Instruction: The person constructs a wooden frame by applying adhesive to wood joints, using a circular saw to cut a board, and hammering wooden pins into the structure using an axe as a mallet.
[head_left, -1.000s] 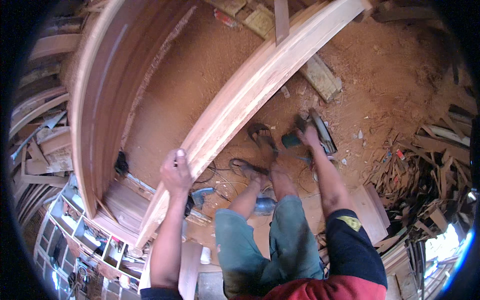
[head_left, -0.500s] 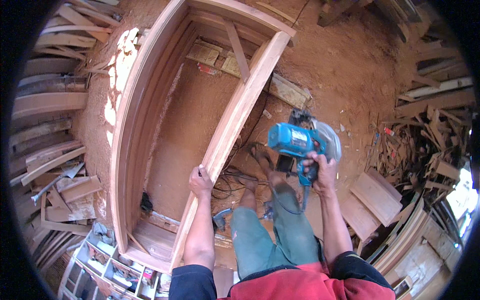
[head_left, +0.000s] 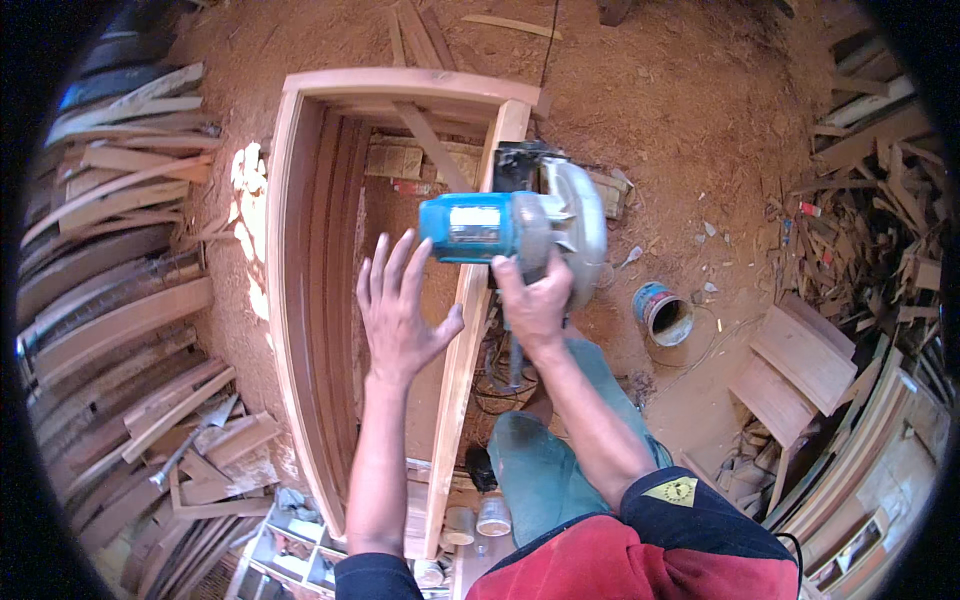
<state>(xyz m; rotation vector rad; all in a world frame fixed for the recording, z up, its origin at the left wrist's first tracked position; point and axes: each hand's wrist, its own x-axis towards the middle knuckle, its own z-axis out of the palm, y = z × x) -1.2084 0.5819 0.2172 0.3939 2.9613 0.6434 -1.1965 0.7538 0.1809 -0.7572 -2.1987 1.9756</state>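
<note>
Head view: the right hand (head_left: 537,305) has its fingers clamped on the circular saw (head_left: 528,225), apparently to bear its weight. The saw overlaps the wooden frame's (head_left: 456,400) right edge, toward the far right corner. The left hand (head_left: 398,330) has fingers spread beside the saw; contact cannot be determined.

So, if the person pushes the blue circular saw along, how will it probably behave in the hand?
The circular saw will probably feel heavy for its size, given its bulky motor housing. It may tend to tip sideways, because that housing juts out left of the right hand. The rigid-looking blade guard suggests little flex.
</note>
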